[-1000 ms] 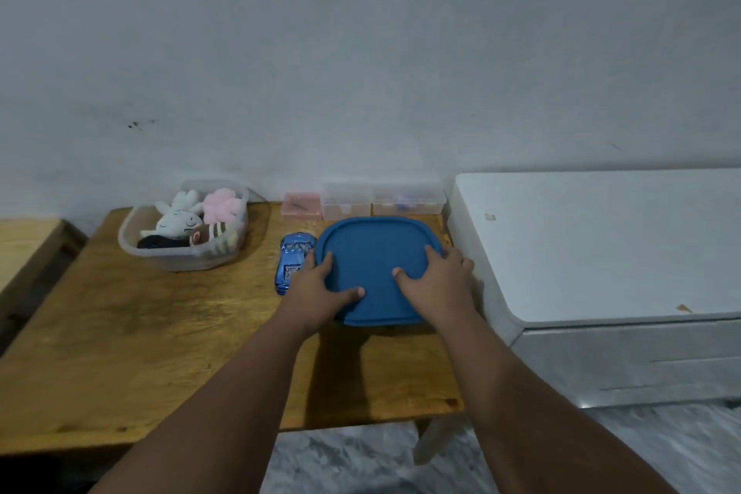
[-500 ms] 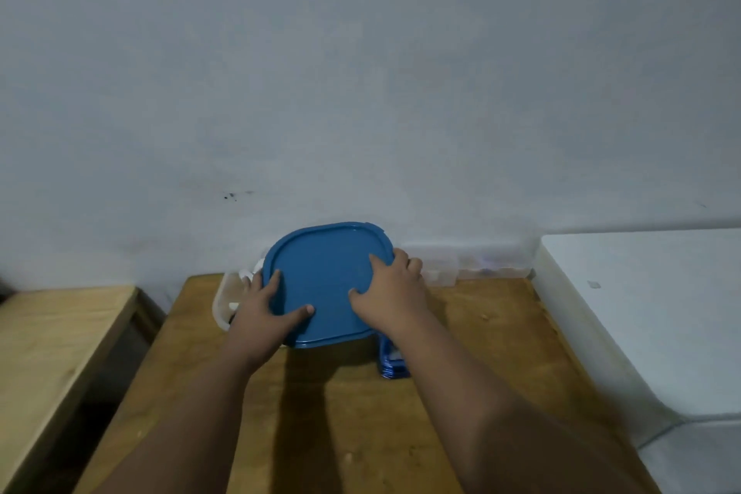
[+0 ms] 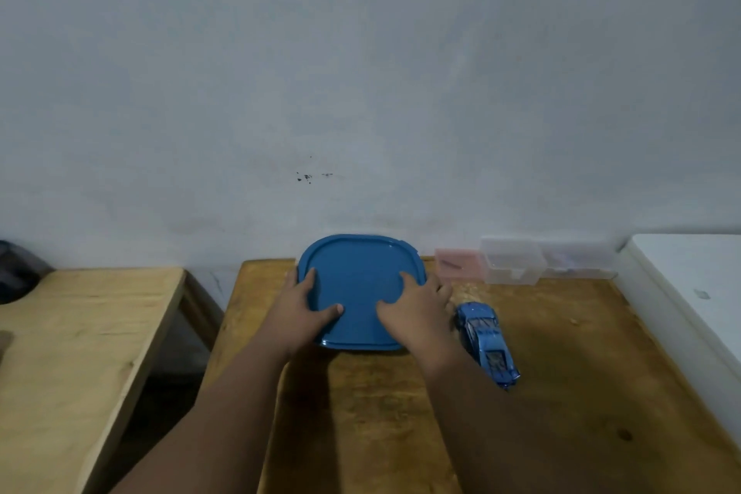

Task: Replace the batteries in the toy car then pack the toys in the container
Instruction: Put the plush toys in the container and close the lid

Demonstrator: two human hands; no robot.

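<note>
Wood-grain bench (image 3: pixel 581 393), scuffed; a paler second bench (image 3: pixel 80 333) to the left, white cabinet top (image 3: pixel 689 281) to the right. Pink box (image 3: pixel 457 265) and clear box (image 3: pixel 513 261) sit at the wall. We see a rounded-square blue plastic lid (image 3: pixel 361 285) at the back. Left hand (image 3: pixel 298 309) and right hand (image 3: pixel 417 313) grip its sides, thumbs on top, fingers curled over the edges. Glossy blue toy car (image 3: pixel 487 343) lies just beside the right wrist. Under the lid: hidden.

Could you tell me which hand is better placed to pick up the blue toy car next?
Right, probably. The right hand holds the lid at its right edge, beside the toy car; the left hand holds the opposite edge.
</note>
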